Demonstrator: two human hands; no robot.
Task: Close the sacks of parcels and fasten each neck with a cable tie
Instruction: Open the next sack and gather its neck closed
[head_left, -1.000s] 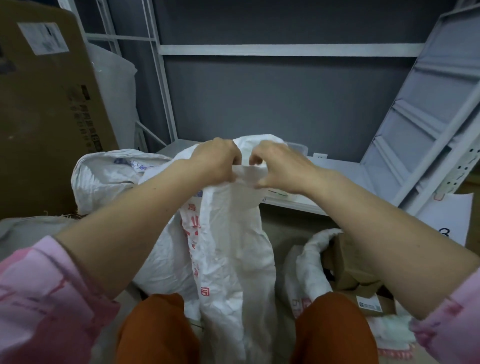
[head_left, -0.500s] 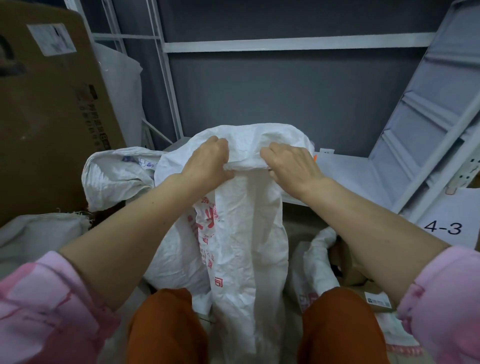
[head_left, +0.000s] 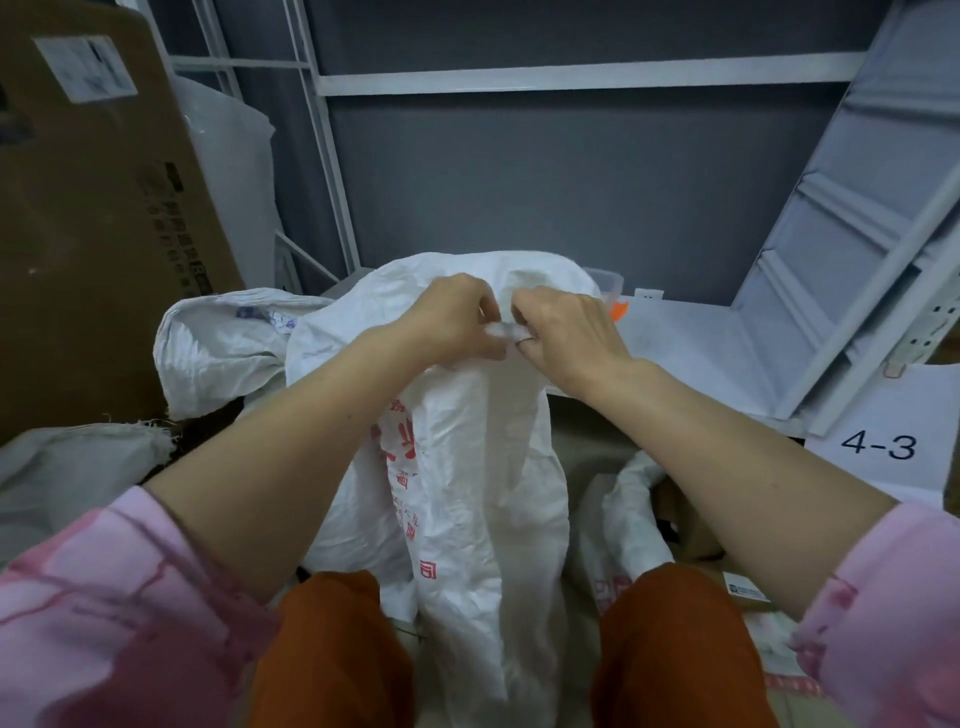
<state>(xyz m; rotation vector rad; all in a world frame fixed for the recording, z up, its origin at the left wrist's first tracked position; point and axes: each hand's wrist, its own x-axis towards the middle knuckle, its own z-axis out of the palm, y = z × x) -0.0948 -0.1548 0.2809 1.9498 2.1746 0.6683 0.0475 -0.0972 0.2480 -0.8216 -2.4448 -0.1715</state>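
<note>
Between knees, white sack (head_left: 483, 493) stands upright, neck up; left hand (head_left: 452, 322), right hand (head_left: 566, 332) pinch bunched neck.

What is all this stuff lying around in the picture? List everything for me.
sack with red print: 1, white, centre, neck gathered in both hands
other sacks: at least 3, white, left and lower right
cardboard box: 1, brown, far left
small parcels: a few, brown, in the lower-right sack
shelf frame: 1, white, behind
sign 4-3: 1, white, right
orange item: 1, behind right hand, unclear
sleeves: 2, pink
left hand: grips neck
right hand: grips neck
</note>
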